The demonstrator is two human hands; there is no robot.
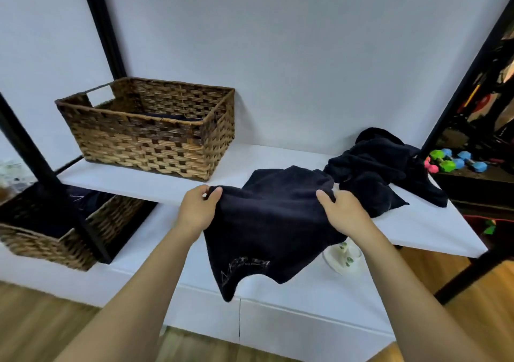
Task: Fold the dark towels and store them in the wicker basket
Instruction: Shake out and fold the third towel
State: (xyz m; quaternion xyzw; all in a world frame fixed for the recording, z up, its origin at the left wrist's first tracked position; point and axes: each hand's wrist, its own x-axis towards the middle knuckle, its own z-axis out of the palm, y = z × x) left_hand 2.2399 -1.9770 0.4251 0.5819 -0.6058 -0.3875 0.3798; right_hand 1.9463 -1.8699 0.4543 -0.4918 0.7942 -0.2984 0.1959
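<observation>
We've got the dark towel (274,222) pinched at both top corners, left hand (198,208) and right hand (343,211), hanging rumpled off the shelf (155,183) edge, faint logo near the bottom.

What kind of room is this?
Probably a storage or laundry corner in a home. A white shelf on a black frame holds a wicker basket and a pile of dark towels, and colourful dumbbells sit nearby.
</observation>
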